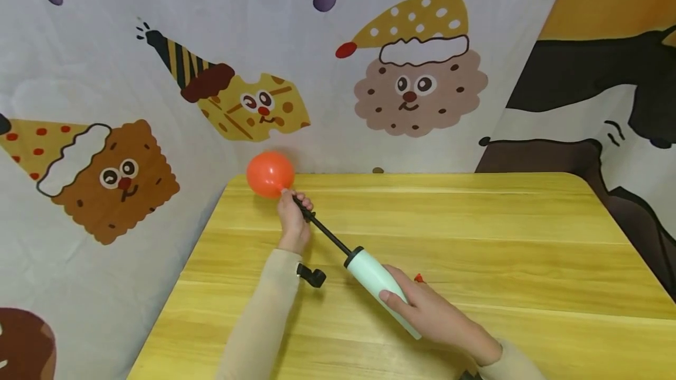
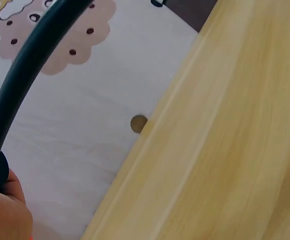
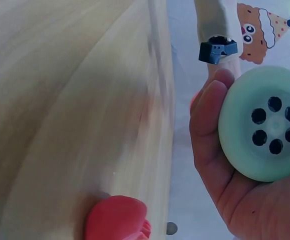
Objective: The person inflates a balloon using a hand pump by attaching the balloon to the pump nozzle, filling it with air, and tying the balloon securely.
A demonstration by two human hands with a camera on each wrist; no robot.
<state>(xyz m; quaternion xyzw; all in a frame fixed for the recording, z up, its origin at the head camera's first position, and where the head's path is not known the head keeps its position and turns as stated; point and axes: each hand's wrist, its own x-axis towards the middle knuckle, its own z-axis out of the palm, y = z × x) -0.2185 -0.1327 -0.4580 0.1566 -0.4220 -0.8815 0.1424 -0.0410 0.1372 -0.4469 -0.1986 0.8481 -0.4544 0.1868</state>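
Observation:
An orange-red balloon (image 1: pixel 270 174), partly inflated and round, sits on the black end of a hand balloon pump (image 1: pixel 377 277). My left hand (image 1: pixel 293 221) holds the balloon's neck together with that black end. From there a black rod (image 1: pixel 331 235) runs down to the mint-green barrel, which my right hand (image 1: pixel 430 309) grips with thumb and fingers around it. In the right wrist view the barrel's round end (image 3: pixel 265 165) faces the camera and shows several dark holes. The left wrist view has the dark rod (image 2: pixel 22 85) rising from the left hand (image 2: pixel 7 215).
On the wood-grain table (image 1: pixel 502 221), a small red rubbery piece (image 3: pixel 116 220) lies beyond the right hand, mostly hidden in the head view. A cloth with cartoon figures (image 1: pixel 327 75) hangs along the table's far and left edges. A black wrist mount (image 1: pixel 311 275) juts from the left sleeve.

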